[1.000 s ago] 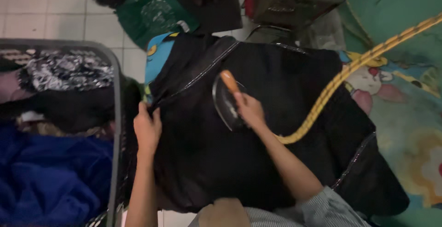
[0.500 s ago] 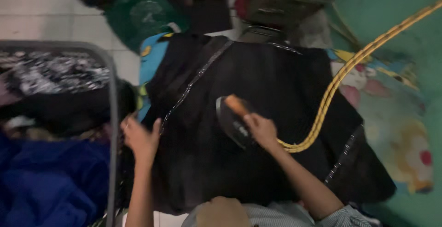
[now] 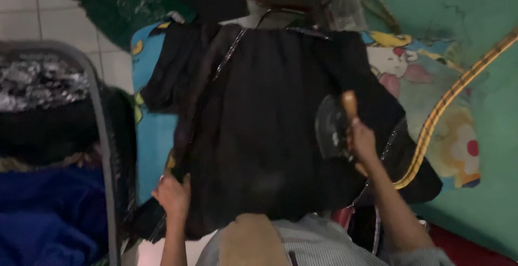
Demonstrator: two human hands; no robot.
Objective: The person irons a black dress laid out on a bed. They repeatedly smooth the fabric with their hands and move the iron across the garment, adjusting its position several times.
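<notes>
Black cloth first: a large dark garment [image 3: 270,136] lies spread flat across the middle of the view, a thin silvery trim running along its left fold and lower right edge. Under it, a bright printed sheet [image 3: 431,115] in green, blue and yellow with cartoon figures, showing on both sides. At far left, a grey-rimmed laundry basket [image 3: 102,136] heaped with blue, black and patterned clothes. A dark green bag [image 3: 129,1] lies on the tiled floor at top left. A yellow braided cord [image 3: 448,104] crosses the sheet from the upper right down to the garment's right edge.

An iron [image 3: 332,128], dark-bodied with an orange-brown handle, rests on the right part of the garment. Right hand [image 3: 362,143] is closed around that handle. Left hand [image 3: 172,193] pinches the garment's lower left edge, fingers curled over the cloth, thumb on top. View is blurred; finer detail not readable.
</notes>
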